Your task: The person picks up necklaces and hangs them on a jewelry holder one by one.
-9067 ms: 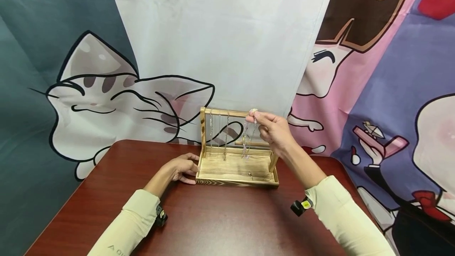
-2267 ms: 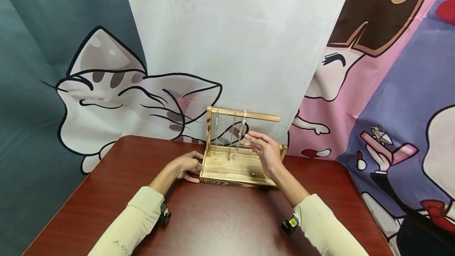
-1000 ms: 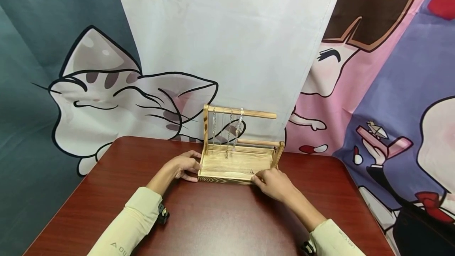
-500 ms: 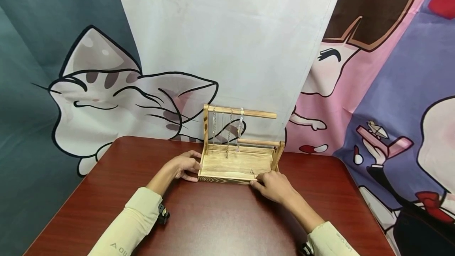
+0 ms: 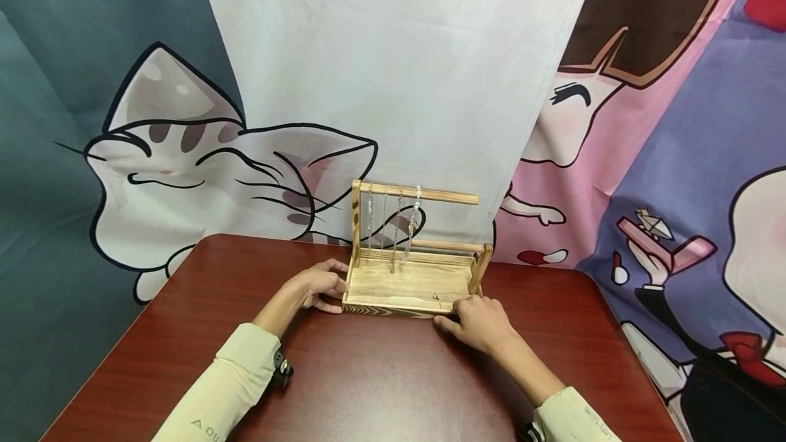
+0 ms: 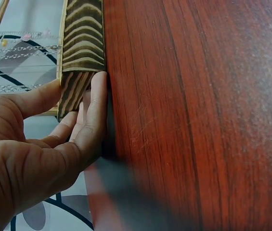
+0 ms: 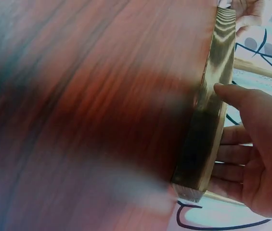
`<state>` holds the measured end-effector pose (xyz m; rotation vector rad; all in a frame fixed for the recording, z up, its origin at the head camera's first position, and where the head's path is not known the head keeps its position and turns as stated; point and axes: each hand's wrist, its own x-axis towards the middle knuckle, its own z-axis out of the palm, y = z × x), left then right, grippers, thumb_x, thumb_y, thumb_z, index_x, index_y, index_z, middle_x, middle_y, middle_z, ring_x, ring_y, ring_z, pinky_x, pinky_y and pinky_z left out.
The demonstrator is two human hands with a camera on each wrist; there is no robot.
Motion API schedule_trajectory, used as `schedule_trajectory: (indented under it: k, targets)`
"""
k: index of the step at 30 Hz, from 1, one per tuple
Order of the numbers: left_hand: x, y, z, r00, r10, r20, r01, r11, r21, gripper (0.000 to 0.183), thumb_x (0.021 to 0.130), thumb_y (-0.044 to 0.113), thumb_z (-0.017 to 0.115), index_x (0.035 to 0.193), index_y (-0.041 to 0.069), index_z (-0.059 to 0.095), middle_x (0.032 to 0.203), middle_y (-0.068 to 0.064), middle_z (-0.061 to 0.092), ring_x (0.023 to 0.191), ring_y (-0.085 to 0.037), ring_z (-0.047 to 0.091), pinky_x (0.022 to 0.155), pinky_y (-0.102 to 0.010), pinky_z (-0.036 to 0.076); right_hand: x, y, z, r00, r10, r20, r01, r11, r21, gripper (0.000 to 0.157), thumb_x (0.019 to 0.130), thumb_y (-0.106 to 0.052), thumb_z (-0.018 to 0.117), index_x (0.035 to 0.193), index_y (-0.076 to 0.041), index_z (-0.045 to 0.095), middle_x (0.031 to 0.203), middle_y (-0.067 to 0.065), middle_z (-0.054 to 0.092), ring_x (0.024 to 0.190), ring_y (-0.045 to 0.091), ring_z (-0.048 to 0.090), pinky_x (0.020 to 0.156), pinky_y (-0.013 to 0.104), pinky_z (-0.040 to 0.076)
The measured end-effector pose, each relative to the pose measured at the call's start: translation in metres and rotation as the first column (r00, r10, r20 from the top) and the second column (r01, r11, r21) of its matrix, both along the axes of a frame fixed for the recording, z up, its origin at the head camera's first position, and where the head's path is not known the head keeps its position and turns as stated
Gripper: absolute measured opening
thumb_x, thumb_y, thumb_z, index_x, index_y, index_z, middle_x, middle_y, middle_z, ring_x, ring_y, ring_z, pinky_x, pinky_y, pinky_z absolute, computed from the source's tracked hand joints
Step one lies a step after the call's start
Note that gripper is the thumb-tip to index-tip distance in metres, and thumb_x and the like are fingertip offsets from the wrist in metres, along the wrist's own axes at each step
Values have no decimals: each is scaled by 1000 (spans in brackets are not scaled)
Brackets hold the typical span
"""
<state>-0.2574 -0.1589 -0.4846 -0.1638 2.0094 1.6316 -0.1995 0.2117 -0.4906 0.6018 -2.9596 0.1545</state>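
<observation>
A wooden jewelry stand (image 5: pixel 408 305) with a tray base stands on the table. Several thin chains and a beaded necklace (image 5: pixel 412 224) hang from the left half of its upper bar. My left hand (image 5: pixel 318 286) holds the tray's left end, the thumb on its rim and the fingers along the outer side, as the left wrist view shows. At the front right corner, my right hand (image 5: pixel 482 322) grips the tray's front wall. Its thumb (image 7: pixel 229 92) lies on the outer face and the other fingers reach over the rim. A small ring-like piece (image 5: pixel 436 297) lies in the tray.
The upper bar (image 5: pixel 454 197) is held by a left post only. A shorter lower bar (image 5: pixel 448 246) joins the right post (image 5: pixel 482 268). The reddish-brown table (image 5: pixel 368 374) ends just behind the stand, against a printed cloth backdrop (image 5: pixel 393 74).
Earlier my right hand held the beaded necklace at the upper bar; the necklace now hangs there, released. That hand came down to the tray's front wall and slid slightly right. My left hand stayed.
</observation>
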Motion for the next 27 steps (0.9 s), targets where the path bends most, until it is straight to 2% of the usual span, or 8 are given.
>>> schedule_trajectory:
  k: [9, 11, 13, 15, 17, 19, 22, 27]
  targets:
    - [-1, -1, 0, 1000, -1, 3, 1, 1000, 0, 61, 102, -5, 63, 159, 4, 41, 126, -22, 67, 112, -29, 72, 84, -47, 73, -3, -16, -4, 999, 15, 28, -14, 998, -60, 50, 100, -52, 81, 65, -23, 57, 69, 4, 67, 72, 36, 74, 59, 54, 59]
    - [-1, -1, 0, 1000, -3, 2, 3, 1000, 3, 62, 102, -5, 63, 159, 3, 41, 126, -22, 68, 112, -30, 73, 85, -47, 73, -2, -22, -5, 999, 21, 45, -18, 997, -74, 45, 99, -51, 82, 72, -20, 64, 77, 7, 72, 79, 39, 77, 65, 57, 62]
    - [-2, 0, -1, 1000, -3, 1, 3, 1000, 5, 62, 102, -5, 62, 159, 3, 41, 126, -22, 68, 112, -29, 73, 84, -47, 73, -2, -30, -5, 997, 26, 73, -20, 997, -76, 41, 98, -51, 83, 87, -13, 74, 94, 13, 79, 94, 41, 79, 78, 60, 66]
    - [-2, 0, -1, 1000, -2, -1, 2, 1000, 5, 62, 102, -5, 62, 160, 3, 41, 125, -22, 69, 111, -29, 73, 84, -47, 73, -2, -38, -4, 993, 16, 117, -8, 998, -64, 52, 98, -53, 83, 113, -3, 79, 118, 20, 80, 115, 44, 77, 94, 62, 66]
    - [-2, 0, -1, 1000, 0, 0, 0, 1000, 7, 62, 102, -5, 62, 160, 3, 41, 126, -22, 70, 111, -29, 73, 84, -47, 73, -2, -46, -3, 985, -9, 173, 18, 999, -49, 72, 98, -55, 82, 137, 4, 72, 137, 25, 75, 130, 45, 72, 105, 63, 64]
    - [-2, 0, -2, 1000, 0, 0, 0, 1000, 6, 62, 102, -5, 62, 160, 3, 41, 126, -22, 70, 111, -29, 74, 84, -47, 73, -3, -53, -2, 973, -38, 226, 47, 998, -38, 89, 98, -59, 81, 151, 10, 61, 152, 30, 66, 143, 47, 64, 114, 63, 61]
    - [-1, 0, -1, 1000, -2, -1, 2, 1000, 4, 62, 102, -4, 63, 160, 3, 41, 127, -22, 70, 112, -30, 74, 84, -47, 73, -6, -62, -2, 957, -61, 282, 77, 996, -46, 104, 98, -66, 79, 158, 14, 52, 163, 35, 56, 152, 51, 56, 122, 64, 56]
    - [-2, -1, -2, 1000, -2, 2, 2, 1000, 4, 63, 102, -4, 63, 160, 4, 41, 126, -22, 70, 112, -30, 73, 84, -47, 73, -14, -72, -7, 937, -23, 348, 62, 993, -101, 117, 99, -76, 70, 166, 14, 39, 176, 36, 38, 167, 51, 37, 139, 61, 37]
